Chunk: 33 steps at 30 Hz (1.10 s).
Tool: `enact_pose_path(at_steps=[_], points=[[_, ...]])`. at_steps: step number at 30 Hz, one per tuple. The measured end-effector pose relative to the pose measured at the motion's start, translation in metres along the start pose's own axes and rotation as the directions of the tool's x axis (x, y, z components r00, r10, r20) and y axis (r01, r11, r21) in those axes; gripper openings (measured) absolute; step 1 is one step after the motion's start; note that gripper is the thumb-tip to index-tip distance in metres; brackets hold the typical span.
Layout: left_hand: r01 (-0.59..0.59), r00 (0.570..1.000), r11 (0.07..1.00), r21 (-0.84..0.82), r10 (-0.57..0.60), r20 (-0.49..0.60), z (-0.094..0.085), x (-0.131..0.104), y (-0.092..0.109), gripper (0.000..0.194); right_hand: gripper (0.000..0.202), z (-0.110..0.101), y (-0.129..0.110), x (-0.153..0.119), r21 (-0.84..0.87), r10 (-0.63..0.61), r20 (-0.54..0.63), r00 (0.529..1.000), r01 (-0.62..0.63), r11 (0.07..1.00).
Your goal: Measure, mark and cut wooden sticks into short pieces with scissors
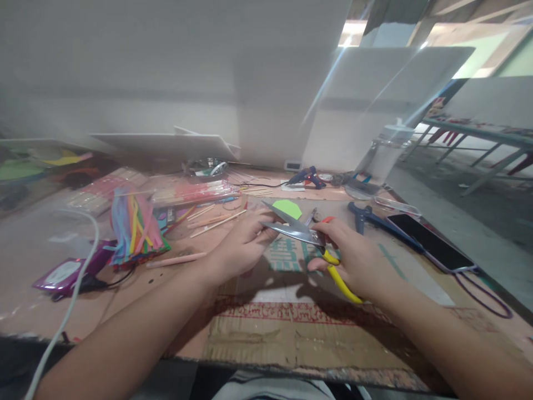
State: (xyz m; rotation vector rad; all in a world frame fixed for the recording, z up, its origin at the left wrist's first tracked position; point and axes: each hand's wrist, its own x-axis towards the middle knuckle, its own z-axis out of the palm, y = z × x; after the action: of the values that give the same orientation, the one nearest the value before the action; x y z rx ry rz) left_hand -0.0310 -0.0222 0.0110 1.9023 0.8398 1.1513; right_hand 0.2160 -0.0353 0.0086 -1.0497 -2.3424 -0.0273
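My right hand [353, 258] grips a pair of scissors [297, 232] with yellow and orange-red handles. The blades are spread apart and point left, toward my left hand. My left hand [244, 241] has its fingers curled together beside the blade tips; what they pinch, if anything, is hidden. Just behind the upper blade shows a bright green many-sided paper piece [288, 209], partly covered by it. I cannot tell whether my left fingertips touch that paper. Beneath both hands lies a cardboard sheet [254, 339] with green and red print.
Left are a bundle of colourful pipe cleaners [137, 228], a purple packet [62, 275], a white cable [85, 266] and packs of sticks [194, 193]. A glue gun [306, 176] stands at the back. Right are a phone [431, 241], a dark blue tool [362, 214] and a clear bottle [385, 153].
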Motion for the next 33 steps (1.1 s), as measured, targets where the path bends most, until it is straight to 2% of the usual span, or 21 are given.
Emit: enact_pose_path(at_steps=[5, 11, 14, 18, 28, 33], points=[[0.003, 1.000, 1.000, -0.020, -0.004, -0.028, 0.001, 0.001, 0.000, 0.022, 0.054, 0.001, 0.001, -0.002, 0.011, 0.038, 0.036, 0.999, -0.038, 0.999], [0.028, 0.999, 0.999, -0.042, -0.029, -0.033, 0.003, 0.002, -0.001, 0.021, 0.040, 0.001, 0.003, -0.006, -0.020, 0.078, 0.087, 0.993, -0.076, 0.997], [0.026, 0.999, 0.998, -0.053, -0.027, -0.022, 0.002, 0.003, -0.002, 0.024, 0.043, 0.001, 0.003, -0.004, -0.042, 0.075, 0.052, 0.996, -0.072, 0.996], [-0.044, 0.999, 0.997, -0.066, 0.042, -0.034, 0.000, 0.004, -0.005, 0.024, 0.043, 0.002, 0.005, -0.001, -0.042, 0.052, -0.003, 0.999, -0.052, 0.998], [0.000, 1.000, 0.999, -0.035, 0.000, 0.006, 0.001, 0.003, -0.001, 0.021, 0.042, 0.001, 0.002, 0.000, -0.030, 0.035, 0.026, 0.999, -0.034, 0.999], [0.016, 1.000, 1.000, -0.019, -0.016, -0.020, 0.001, 0.003, 0.004, 0.018, 0.040, 0.001, 0.002, 0.000, -0.013, 0.043, 0.031, 0.999, -0.042, 0.999]])
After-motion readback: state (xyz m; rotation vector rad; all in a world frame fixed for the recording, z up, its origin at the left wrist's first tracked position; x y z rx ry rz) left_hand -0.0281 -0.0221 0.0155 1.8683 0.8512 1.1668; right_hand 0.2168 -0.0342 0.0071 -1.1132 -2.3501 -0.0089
